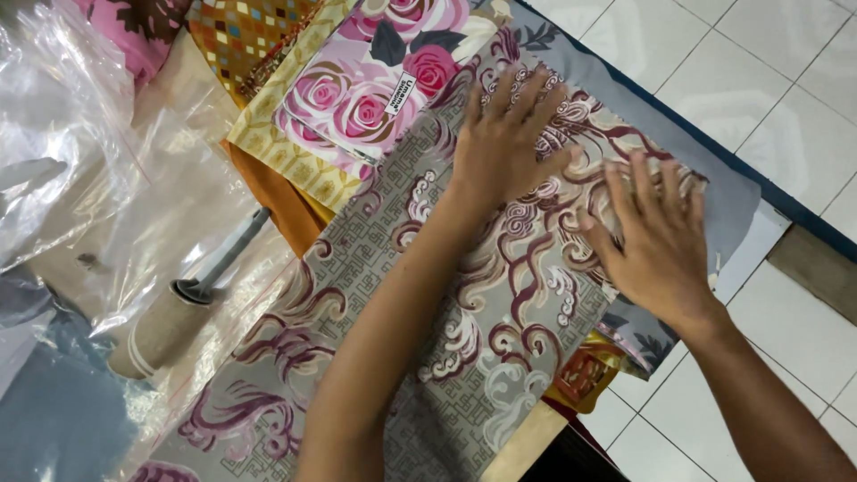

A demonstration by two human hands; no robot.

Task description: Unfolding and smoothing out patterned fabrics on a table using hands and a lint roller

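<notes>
The grey patterned cloth (446,295) with maroon swirls lies flat across the stack, already folded to a long panel. Both hands press on its far end, fingers spread: left hand (504,134), right hand (656,236). Smoothing looks nearly done; beyond lies a packed rose-print fabric (375,80)

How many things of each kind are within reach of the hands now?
Patterned fabrics: 4 (grey swirl cloth under left hand and right hand, rose-print pack, yellow cloth, checked cloth)
Lint rollers: 1
Clear plastic bags: 1
Total: 6
</notes>
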